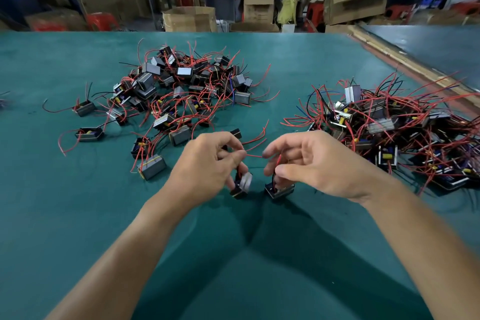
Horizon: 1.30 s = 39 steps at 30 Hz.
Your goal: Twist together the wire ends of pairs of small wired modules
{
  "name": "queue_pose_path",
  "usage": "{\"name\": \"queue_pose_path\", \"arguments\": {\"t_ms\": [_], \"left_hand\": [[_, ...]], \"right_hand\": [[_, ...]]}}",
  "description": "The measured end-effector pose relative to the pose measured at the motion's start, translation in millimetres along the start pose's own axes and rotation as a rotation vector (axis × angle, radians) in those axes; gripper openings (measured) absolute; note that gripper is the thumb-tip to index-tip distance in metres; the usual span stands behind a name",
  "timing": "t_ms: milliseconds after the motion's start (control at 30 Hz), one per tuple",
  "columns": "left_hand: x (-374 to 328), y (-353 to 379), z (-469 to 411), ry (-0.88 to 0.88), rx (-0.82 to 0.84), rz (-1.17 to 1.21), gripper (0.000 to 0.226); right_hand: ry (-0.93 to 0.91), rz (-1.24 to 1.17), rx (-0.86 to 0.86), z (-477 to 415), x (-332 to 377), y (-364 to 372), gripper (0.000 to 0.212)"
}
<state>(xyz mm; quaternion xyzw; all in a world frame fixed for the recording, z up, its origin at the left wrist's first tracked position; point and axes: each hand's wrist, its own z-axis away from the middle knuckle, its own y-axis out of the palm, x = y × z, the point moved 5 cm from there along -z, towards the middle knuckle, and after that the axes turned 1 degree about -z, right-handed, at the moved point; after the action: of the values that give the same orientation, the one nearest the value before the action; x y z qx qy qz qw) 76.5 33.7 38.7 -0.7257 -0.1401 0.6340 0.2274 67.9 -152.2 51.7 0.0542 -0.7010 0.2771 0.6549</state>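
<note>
My left hand (207,161) pinches the red wire (254,155) of a small black module (241,186) that hangs under its fingers, just above the green table. My right hand (311,163) pinches a red wire rising from a second black module (279,189) below it. The red wire stretches between the fingertips of both hands. The wire tips are hidden by the fingers.
A heap of loose wired modules (181,91) lies at the back left of the green table (78,215). Another tangled heap (389,132) lies at the right. Single modules (152,167) lie left of my hands. Cardboard boxes and seated people are beyond the table's far edge.
</note>
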Motion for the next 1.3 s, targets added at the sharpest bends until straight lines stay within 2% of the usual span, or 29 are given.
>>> {"name": "queue_pose_path", "arguments": {"t_ms": [100,333,633,833,1033,1200,1300], "left_hand": [[-3,6,1,-0.012,0.055,-0.003,0.016],[-9,10,6,-0.043,0.164,0.031,0.026],[-7,7,4,-0.021,0.085,0.086,0.015],[-11,8,7,0.085,0.083,-0.082,0.029],[-15,8,9,0.085,0.161,-0.112,0.014],[-18,12,14,0.111,0.200,-0.157,0.026],[-16,12,13,0.115,0.203,-0.169,0.025]], "right_hand": [[-0.017,0.005,-0.044,-1,0,-2,0.017],[0.018,-0.028,-0.078,-2,-1,-3,0.023],[-0.090,0.092,-0.177,-5,0,-8,0.014],[-0.134,0.145,-0.203,-5,1,-7,0.017],[-0.128,0.102,-0.257,-7,-3,-10,0.012],[-0.109,0.077,-0.234,-8,-5,-9,0.008],[-0.098,0.051,-0.231,-7,-5,-9,0.010]]}}
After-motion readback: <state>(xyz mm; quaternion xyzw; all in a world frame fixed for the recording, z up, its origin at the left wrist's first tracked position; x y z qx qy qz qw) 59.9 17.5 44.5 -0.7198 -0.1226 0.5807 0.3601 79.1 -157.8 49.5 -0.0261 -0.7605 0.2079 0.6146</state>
